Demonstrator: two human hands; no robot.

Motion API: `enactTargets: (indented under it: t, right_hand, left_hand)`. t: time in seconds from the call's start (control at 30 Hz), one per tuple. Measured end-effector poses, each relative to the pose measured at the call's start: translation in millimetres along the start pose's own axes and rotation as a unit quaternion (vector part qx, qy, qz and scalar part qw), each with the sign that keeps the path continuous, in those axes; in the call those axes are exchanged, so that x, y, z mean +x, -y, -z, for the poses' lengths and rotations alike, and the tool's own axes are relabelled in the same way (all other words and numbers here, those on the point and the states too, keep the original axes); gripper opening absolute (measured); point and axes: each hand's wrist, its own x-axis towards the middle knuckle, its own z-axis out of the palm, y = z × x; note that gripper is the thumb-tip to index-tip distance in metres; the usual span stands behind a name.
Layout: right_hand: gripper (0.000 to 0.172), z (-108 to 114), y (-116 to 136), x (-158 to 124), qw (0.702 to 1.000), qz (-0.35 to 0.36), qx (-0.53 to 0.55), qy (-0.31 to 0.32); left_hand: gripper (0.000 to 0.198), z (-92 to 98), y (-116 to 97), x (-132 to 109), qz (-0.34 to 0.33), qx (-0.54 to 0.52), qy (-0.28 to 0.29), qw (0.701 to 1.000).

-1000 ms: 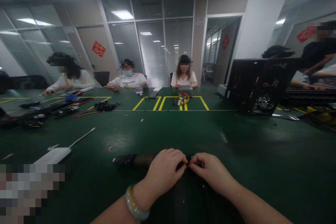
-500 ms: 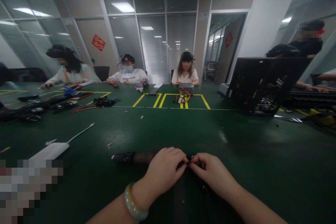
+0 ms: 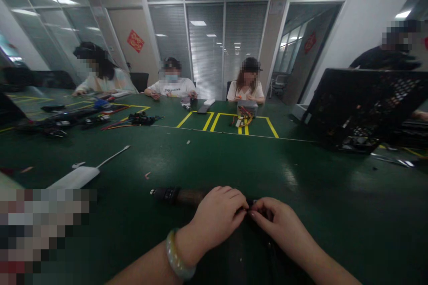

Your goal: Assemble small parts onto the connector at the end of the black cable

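Note:
A long dark tool (image 3: 190, 197), which looks like an electric screwdriver with a metal tip and black collar, lies across the green table, tip to the left. My left hand (image 3: 220, 213), a pale bangle at its wrist, rests over the tool's body with fingers curled and thumb in. Close by on the right, my right hand (image 3: 279, 218) has thumb and forefinger pinched together. The fingertips of both hands meet near the tool's right part. Whatever small thing they pinch is too dark to name.
At the left lies a white adapter (image 3: 75, 178) with a short cable. Black parts and coloured wires (image 3: 143, 119) lie farther back. A power supply (image 3: 247, 109) with wires sits before a co-worker (image 3: 247, 84). A black computer case (image 3: 364, 111) stands at the right.
The whole view has shifted, so the scene sits farther right in the picture. Both hands keep much the same pinching pose by the dark tool.

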Motion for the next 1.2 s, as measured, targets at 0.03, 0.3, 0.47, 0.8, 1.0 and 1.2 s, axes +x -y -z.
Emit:
enactTargets:
  t: [0.03, 0.3, 0.47, 0.8, 1.0, 1.2]
  right_hand:
    - [0.012, 0.5, 1.5, -0.5, 1.0, 0.001, 0.0, -0.003]
    - [0.009, 2.3, 5.7, -3.5, 1.0, -0.001, 0.002, -0.007]
    - [0.01, -1.5, 1.3, -2.7, 1.0, -0.003, 0.008, -0.004]
    - [0.01, -2.1, 0.5, -3.3, 1.0, 0.009, 0.01, -0.012]
    - [0.01, -2.4, -2.0, -3.5, 1.0, 0.023, 0.009, -0.016]
    - [0.01, -1.3, -2.7, -4.4, 0.999, 0.026, -0.006, -0.018]
  left_hand:
    - [0.006, -0.3, 0.1, 0.2, -0.001, 0.002, 0.001, 1.0]
    - [0.009, -3.6, 1.0, -1.2, -0.006, 0.006, -0.004, 1.0]
    - [0.008, -3.4, 1.4, -1.2, -0.011, 0.004, -0.007, 1.0]
    - [0.01, -2.7, 0.7, -1.4, -0.013, 0.012, -0.009, 1.0]
    - [0.009, -4.2, 1.1, -0.9, -0.02, 0.032, -0.011, 0.999]
    - [0.007, -5.6, 1.0, -0.6, -0.031, 0.05, -0.018, 0.998]
